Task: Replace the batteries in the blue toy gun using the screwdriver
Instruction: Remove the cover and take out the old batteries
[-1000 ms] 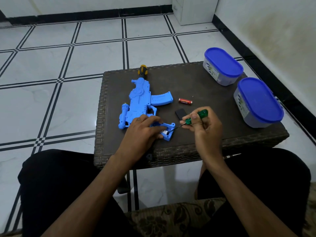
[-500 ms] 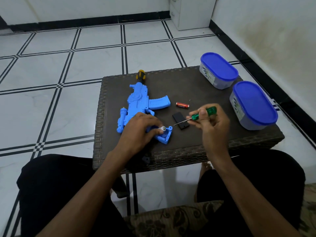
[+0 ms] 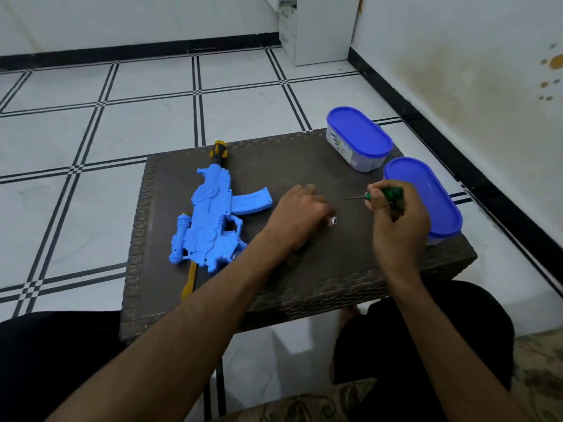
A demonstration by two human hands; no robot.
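Observation:
The blue toy gun [image 3: 210, 220] lies on the left half of the dark wicker table [image 3: 320, 287], its yellow-and-black muzzle pointing away from me. My left hand [image 3: 297, 216] is to the right of the gun, over the middle of the table. Its curled fingers hold a small battery [image 3: 332, 220], of which only the metal end shows. My right hand [image 3: 393, 220] grips the green-handled screwdriver [image 3: 391, 193], whose thin shaft points left, above the table. My left hand covers the table where the red battery and the black cover lay.
Two clear containers with blue lids stand at the table's right side, one at the far corner [image 3: 359, 138] and one [image 3: 423, 196] just behind my right hand. A yellow strip [image 3: 189, 281] sticks out from under the gun's near end. White tiled floor surrounds the table.
My left hand left the gun's near end and moved right to the table's middle, carrying the battery. My right hand drew the screwdriver back to the right.

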